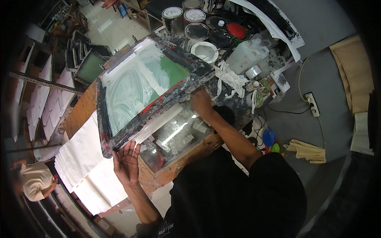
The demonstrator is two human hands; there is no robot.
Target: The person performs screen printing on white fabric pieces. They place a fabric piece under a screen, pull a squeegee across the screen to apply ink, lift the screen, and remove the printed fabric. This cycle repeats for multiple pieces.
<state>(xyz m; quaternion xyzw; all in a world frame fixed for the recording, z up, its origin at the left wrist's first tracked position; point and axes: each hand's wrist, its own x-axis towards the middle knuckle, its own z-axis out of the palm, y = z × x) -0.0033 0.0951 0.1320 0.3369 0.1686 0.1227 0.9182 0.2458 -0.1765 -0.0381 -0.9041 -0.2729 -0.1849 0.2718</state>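
Note:
A paint-stained screen-printing frame (119,139) with a green mesh smeared in white ink is tilted up over a glass-topped wooden table (174,168). My left hand (126,160) is under the frame's near corner, palm up with fingers spread, touching its edge. My right hand (201,104) rests on the frame's right-hand bar, fingers curled over it. A white strip (158,123) lies under the frame on the glass.
Several ink cans (196,33) and a white bowl (204,51) stand behind the frame, with a plastic jug (247,54) and rags (230,79). Stacked white sheets (85,158) lie left. A power strip (312,104) and gloves (307,150) lie on the floor. Another person (35,180) crouches lower left.

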